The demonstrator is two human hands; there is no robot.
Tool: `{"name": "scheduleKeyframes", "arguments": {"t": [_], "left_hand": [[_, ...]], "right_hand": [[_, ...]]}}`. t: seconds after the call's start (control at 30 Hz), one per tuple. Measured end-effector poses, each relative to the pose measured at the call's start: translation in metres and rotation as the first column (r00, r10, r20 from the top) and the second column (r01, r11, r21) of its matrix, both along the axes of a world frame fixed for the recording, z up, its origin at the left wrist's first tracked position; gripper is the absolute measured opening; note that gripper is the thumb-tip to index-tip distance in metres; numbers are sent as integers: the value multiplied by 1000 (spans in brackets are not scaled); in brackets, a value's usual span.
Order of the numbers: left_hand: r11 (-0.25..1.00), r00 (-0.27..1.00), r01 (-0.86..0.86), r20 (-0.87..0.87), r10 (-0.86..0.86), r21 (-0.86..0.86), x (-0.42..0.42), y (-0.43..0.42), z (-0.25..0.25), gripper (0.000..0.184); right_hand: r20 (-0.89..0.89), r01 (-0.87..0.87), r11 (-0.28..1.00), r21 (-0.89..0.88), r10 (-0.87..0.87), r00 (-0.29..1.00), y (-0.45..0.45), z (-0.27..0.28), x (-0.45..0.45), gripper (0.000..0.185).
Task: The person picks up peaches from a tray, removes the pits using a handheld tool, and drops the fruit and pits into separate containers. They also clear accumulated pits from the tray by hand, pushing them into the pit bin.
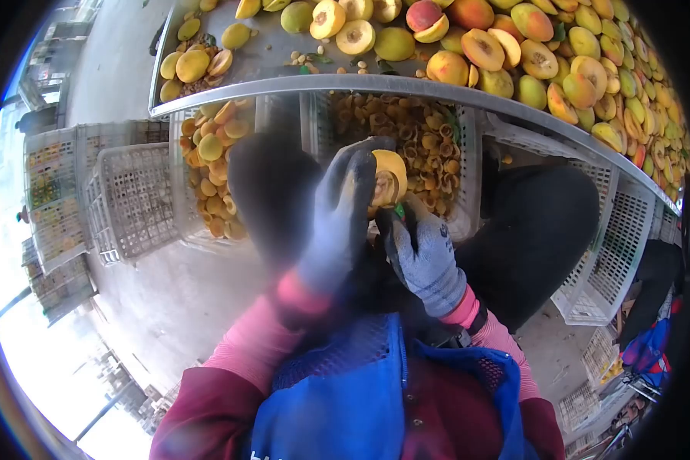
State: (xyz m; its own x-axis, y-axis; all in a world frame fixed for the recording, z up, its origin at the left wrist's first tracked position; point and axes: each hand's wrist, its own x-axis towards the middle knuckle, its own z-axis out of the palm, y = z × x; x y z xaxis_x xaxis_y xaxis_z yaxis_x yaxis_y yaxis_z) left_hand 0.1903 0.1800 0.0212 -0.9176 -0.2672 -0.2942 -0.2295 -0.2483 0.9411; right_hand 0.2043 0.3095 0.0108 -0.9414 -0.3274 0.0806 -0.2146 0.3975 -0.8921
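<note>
2 hands (337, 199), 1 held fruit (388, 172), 1 metal tbl (360, 81), dozens of tbl-top fruit (483, 50)

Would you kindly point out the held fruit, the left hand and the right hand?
Held fruit (392, 163), head view: upper flesh.
Left hand (334, 205), head view: middle of glove.
Right hand (429, 259), head view: back of glove.

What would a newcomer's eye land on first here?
Probably the heap of yellow and red peaches, many halved, across the metal table at the top. Next, at the centre, the gloved left hand holding a cut peach, with the right hand close by. Below the table's edge, a crate holds curled fruit scraps.
</note>
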Motion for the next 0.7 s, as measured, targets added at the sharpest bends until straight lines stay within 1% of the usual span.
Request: {"name": "scheduleKeyframes", "arguments": {"t": [0.07, 0.17, 0.2, 0.23, 0.27, 0.3, 0.33, 0.37, 0.4, 0.43, 0.47, 0.53, 0.57, 0.6, 0.63, 0.7], "left_hand": [[994, 998, 21, -60, -27, -111, 3, 1, 2, 30], [959, 992, 39, -103, -70, -279, 7, 0, 1, 27], [941, 990, 42, -112, -84, -336, 8, -1, 0, 26], [912, 982, 93, -112, -150, -400, 7, -4, 0, 26], [875, 971, 142, -107, -214, -462, 7, -9, 0, 25], [802, 947, 176, -126, -297, -571, 9, -13, 1, 25], [718, 917, 188, -143, -373, -670, 11, -17, 2, 25], [584, 866, 161, -170, -470, -796, 12, -20, 3, 26], [582, 875, 219, -106, -472, -783, 12, -19, 5, 27], [579, 880, 276, -40, -473, -767, 12, -19, 6, 30], [713, 910, 388, 120, -397, -584, 8, -18, 9, 31], [740, 921, 373, 125, -370, -559, 11, -17, 1, 34], [639, 908, 262, -38, -416, -723, 21, -19, -17, 34], [587, 893, 169, -129, -432, -792, 24, -18, -22, 33], [528, 870, 61, -215, -445, -847, 26, -16, -25, 31], [524, 887, -52, -280, -366, -850, 23, -7, -24, 24]], "right_hand": [[-56, -36, 996, 86, 41, 998, -1, 2, 3, 16], [-260, -17, 994, 106, 45, 965, -2, -4, 12, 15], [-168, -69, 993, 91, 84, 982, -1, -7, 14, 20], [-73, -120, 990, 71, 126, 989, 3, -11, 17, 26], [-32, -149, 988, 30, 150, 988, 4, -18, 21, 28], [10, -174, 985, -11, 174, 985, 6, -24, 24, 30], [-3, -178, 982, -67, 178, 984, 5, -35, 29, 28], [12, -190, 979, -80, 191, 981, 7, -39, 31, 28], [27, -201, 975, -93, 204, 979, 9, -42, 34, 27], [74, -222, 973, -65, 226, 971, 12, -42, 37, 28], [97, -236, 971, -48, 239, 966, 13, -41, 38, 28], [121, -255, 966, -28, 257, 959, 14, -41, 38, 29], [82, -225, 974, -11, 225, 971, 13, -41, 39, 30], [42, -193, 981, 6, 192, 980, 12, -41, 41, 31], [-41, -122, 992, 31, 123, 991, 10, -43, 47, 31], [-184, -13, 998, 63, 25, 983, 6, -38, 47, 33]]}}
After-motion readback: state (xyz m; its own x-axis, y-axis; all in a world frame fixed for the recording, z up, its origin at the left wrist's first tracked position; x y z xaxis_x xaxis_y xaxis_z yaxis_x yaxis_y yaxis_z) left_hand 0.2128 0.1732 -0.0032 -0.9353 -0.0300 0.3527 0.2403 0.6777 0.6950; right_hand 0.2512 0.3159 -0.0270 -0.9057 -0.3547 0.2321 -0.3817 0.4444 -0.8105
